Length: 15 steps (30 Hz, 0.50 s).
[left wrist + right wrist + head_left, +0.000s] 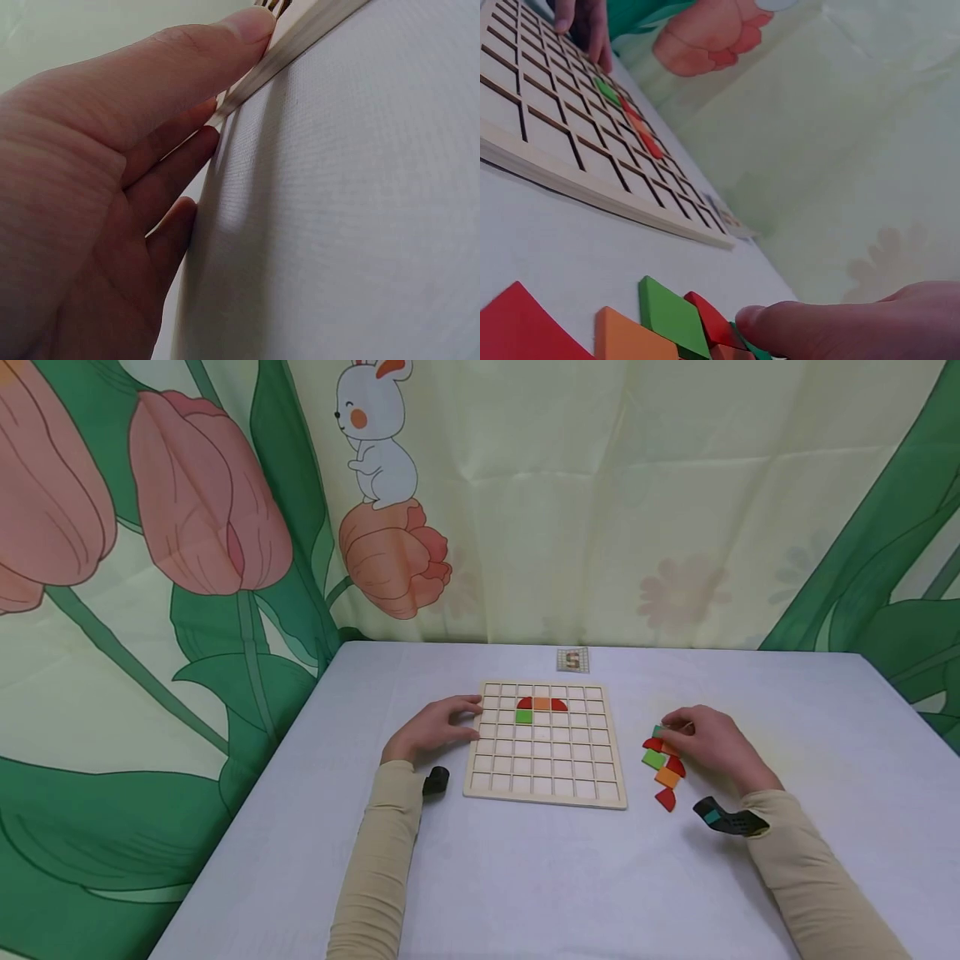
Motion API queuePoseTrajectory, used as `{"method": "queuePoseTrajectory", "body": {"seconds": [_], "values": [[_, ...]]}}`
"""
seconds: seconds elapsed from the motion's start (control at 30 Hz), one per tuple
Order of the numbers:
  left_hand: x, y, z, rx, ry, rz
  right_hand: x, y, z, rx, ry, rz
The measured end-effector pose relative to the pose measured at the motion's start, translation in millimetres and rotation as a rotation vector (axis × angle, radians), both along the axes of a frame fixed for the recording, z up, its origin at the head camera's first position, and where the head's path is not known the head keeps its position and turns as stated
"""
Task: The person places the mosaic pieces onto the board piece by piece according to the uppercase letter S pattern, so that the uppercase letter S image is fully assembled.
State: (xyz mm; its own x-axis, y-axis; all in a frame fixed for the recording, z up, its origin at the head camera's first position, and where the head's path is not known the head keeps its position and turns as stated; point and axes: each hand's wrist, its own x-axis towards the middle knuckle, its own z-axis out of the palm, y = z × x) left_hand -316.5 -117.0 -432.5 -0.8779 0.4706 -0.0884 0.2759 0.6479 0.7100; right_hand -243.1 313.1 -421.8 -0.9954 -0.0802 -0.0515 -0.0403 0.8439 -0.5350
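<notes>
A square wooden grid board (546,802) lies on the table. In its upper cells sit a red quarter-round piece (525,703), an orange square (542,703), a second red quarter-round (558,705) and a light green square (524,717). My left hand (435,727) rests against the board's left edge, thumb and fingers extended and apart. To the board's right, my right hand (708,743) pinches a dark green piece (657,731) at the top of a small group of loose pieces. In the right wrist view the thumb touches that piece; the other fingertips are hidden.
The loose group holds a light green square (653,760), an orange square (667,778) and red quarter-rounds, one (666,799) nearest me. A small patterned card (573,660) lies behind the board. A printed curtain (555,527) hangs at the white table's (525,885) back edge.
</notes>
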Motion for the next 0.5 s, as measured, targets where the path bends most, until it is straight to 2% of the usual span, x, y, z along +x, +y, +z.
{"method": "queuePoseTrajectory", "body": {"seconds": [0.5], "values": [[0.4,0,-0.2,-0.002,-0.004,0.002,1.6,-16,-5.3,0.011,0.117,-0.015]]}}
